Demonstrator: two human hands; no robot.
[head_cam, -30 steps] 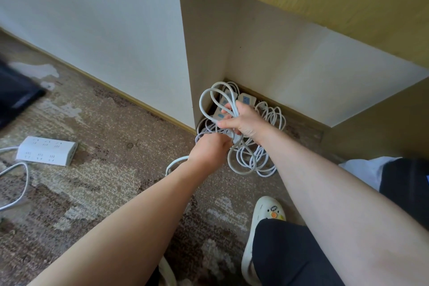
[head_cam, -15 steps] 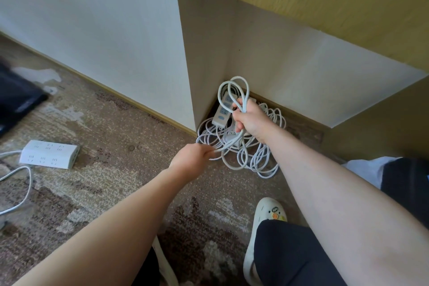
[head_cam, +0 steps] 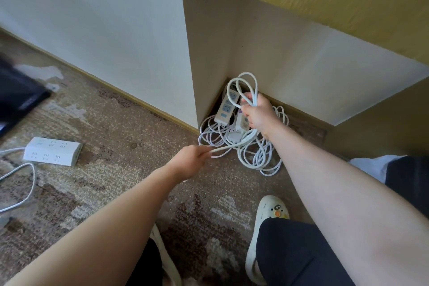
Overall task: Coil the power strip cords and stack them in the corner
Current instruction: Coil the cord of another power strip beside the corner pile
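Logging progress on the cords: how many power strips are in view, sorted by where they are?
In the corner pile: 2, one with blue sockets and one partly behind the right hand.
Out on the carpet at left: 1, a wide white strip.
Total: 3.

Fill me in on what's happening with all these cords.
A person is coiling a white cord. The right hand grips its loops above the pile of power strips in the corner; the left hand pinches the cord and draws it taut. Another power strip lies uncoiled on the carpet.
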